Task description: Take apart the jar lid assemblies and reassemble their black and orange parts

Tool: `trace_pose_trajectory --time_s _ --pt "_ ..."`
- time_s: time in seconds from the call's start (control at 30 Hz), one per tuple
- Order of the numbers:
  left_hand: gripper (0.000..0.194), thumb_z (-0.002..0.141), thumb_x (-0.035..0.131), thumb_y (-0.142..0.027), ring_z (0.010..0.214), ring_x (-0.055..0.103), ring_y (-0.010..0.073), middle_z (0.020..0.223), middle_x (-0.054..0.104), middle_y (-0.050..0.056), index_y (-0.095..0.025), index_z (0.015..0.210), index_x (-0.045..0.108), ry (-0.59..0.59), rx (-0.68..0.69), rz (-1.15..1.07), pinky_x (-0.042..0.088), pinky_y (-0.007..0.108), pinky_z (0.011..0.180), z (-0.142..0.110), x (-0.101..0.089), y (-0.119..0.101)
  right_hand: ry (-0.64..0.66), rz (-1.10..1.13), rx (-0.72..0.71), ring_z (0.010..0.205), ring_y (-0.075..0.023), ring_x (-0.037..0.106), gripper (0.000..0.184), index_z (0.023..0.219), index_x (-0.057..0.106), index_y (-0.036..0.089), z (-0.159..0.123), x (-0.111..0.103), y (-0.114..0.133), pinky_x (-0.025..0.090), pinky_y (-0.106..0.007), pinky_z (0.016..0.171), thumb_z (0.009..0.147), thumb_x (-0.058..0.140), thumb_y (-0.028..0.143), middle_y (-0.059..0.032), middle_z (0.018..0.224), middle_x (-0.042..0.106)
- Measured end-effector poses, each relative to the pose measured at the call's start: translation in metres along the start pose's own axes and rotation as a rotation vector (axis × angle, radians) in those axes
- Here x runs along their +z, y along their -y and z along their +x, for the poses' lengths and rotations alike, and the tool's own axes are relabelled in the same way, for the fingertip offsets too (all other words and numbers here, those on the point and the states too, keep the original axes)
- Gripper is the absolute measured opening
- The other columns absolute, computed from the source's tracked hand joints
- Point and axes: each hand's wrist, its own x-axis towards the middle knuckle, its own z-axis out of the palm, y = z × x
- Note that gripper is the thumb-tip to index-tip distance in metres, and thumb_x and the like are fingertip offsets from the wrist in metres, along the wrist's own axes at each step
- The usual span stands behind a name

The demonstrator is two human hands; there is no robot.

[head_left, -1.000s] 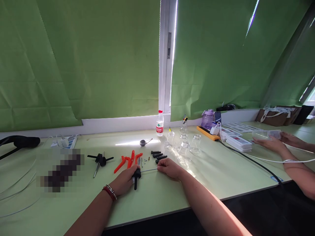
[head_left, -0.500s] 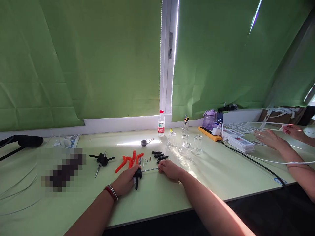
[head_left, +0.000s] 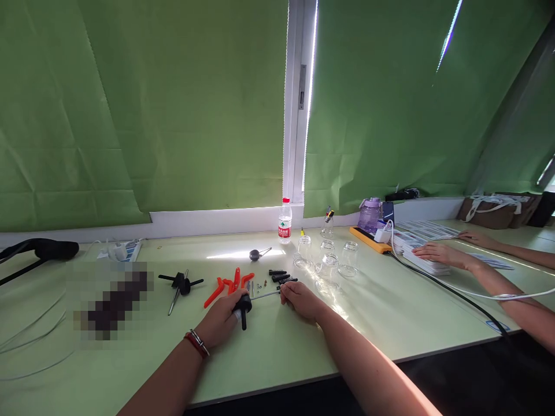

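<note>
My left hand (head_left: 223, 316), closed, grips a black part with a round head and a short bar (head_left: 244, 306) just above the table's near half. From its head a thin metal rod (head_left: 266, 294) runs to the right. My right hand (head_left: 302, 299) pinches the far end of that rod, hiding its tip. Just beyond the hands lie orange plastic pieces (head_left: 236, 280), small metal bits (head_left: 259, 286) and several black pieces with springs (head_left: 281, 275). A similar black part with crossed bars and a metal rod (head_left: 180, 283) rests to the left.
Upturned glasses (head_left: 329, 263) stand right of centre, behind them a water bottle (head_left: 284, 222). A black bulb-shaped item (head_left: 254, 254) lies nearer. On the right are an orange power strip (head_left: 368, 240), cables, a purple bottle (head_left: 369, 215) and a co-worker's hands (head_left: 442, 254) over stacked cards.
My hands keep their hold; the black part has turned slightly, its bar now pointing more toward the right. The co-worker has lowered a white frame-like sheet, one hand now on the card stack.
</note>
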Motion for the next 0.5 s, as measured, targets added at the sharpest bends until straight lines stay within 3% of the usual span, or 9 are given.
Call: trace_pose_trajectory --time_s 0.1,0.17,0.27,0.33,0.5 --pt "0.039 0.077 0.041 -0.016 0.081 0.056 0.0200 0.094 0.064 0.004 -0.021 0.114 0.052 -0.108 -0.040 -0.003 0.045 0.031 0.073 -0.001 0.001 0.004 -0.191 -0.069 -0.083 0.061 -0.0129 0.046 0.041 0.072 0.055 0.018 0.002 0.004 0.004 0.037 -0.025 0.060 0.092 0.034 0.046 -0.0011 0.068 0.054" --pt "0.039 0.077 0.042 -0.017 0.079 0.057 0.0191 0.095 0.064 0.003 -0.022 0.115 0.051 -0.165 -0.066 -0.005 0.045 0.030 0.073 -0.001 0.002 0.005 -0.232 -0.141 -0.154 0.066 -0.0143 0.050 0.043 0.071 0.058 0.017 -0.002 0.014 0.015 0.038 -0.026 0.063 0.093 0.034 0.047 -0.0022 0.068 0.055" --pt "0.037 0.076 0.043 -0.018 0.080 0.059 0.0196 0.097 0.065 0.003 -0.023 0.112 0.052 -0.218 -0.071 0.032 0.046 0.030 0.072 0.000 0.004 0.006 -0.060 -0.192 -0.210 0.063 -0.0137 0.049 0.044 0.070 0.059 0.018 -0.015 0.040 0.039 0.035 -0.026 0.060 0.092 0.037 0.049 -0.0015 0.064 0.055" --pt "0.038 0.074 0.044 -0.017 0.082 0.060 0.0205 0.098 0.065 0.003 -0.022 0.111 0.052 -0.230 -0.058 0.057 0.046 0.031 0.073 0.000 0.005 0.006 0.060 -0.253 -0.158 0.055 -0.0121 0.041 0.043 0.060 0.053 0.019 -0.024 0.060 0.054 0.029 -0.025 0.052 0.089 0.043 0.049 0.0002 0.057 0.049" --pt "0.041 0.074 0.043 -0.018 0.082 0.062 0.0223 0.099 0.067 0.005 -0.021 0.114 0.051 -0.253 -0.091 0.098 0.047 0.034 0.072 0.001 0.003 0.008 0.055 -0.248 -0.038 0.055 -0.0129 0.042 0.034 0.063 0.053 0.019 -0.028 0.089 0.069 0.027 -0.027 0.052 0.090 0.044 0.038 -0.0012 0.061 0.052"
